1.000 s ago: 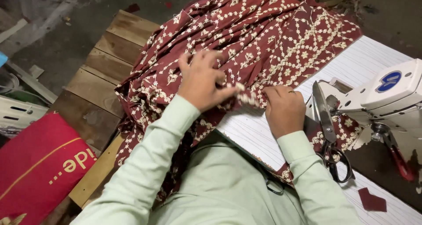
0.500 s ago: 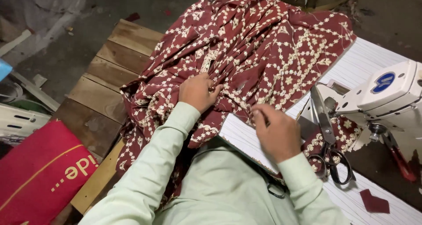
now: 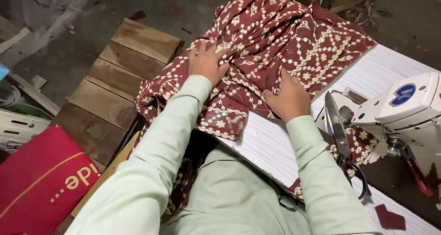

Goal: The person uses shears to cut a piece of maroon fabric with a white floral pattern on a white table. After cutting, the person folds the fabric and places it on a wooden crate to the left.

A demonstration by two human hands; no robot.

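Both hands press down on a heap of dark red cloth (image 3: pixel 280 37) stitched with cream patterns, which lies bunched across the far end of a white striped table (image 3: pixel 275 148) and spills over its left edge toward the floor. The left hand (image 3: pixel 206 60) lies palm down on the cloth near its left side, fingers spread and bent into the folds, so it looks to be gripping or pushing the fabric, though I cannot tell whether any of it is pinched between the fingers. The right hand (image 3: pixel 287 97) sits on the cloth near the table's edge, well apart from the left, its fingers curled into a fold. Both arms wear pale green sleeves (image 3: pixel 151 166). Just to the right of the right hand a large pair of scissors (image 3: pixel 342 143) lies on the table, blades pointing away, beside a white sewing machine (image 3: pixel 404 111). A small scrap of red cloth (image 3: pixel 389 217) rests near the table's near corner. To the left, on the floor, stands a wooden pallet (image 3: pixel 115 88), and nearer still a red bag (image 3: pixel 36 180) with yellow lettering.
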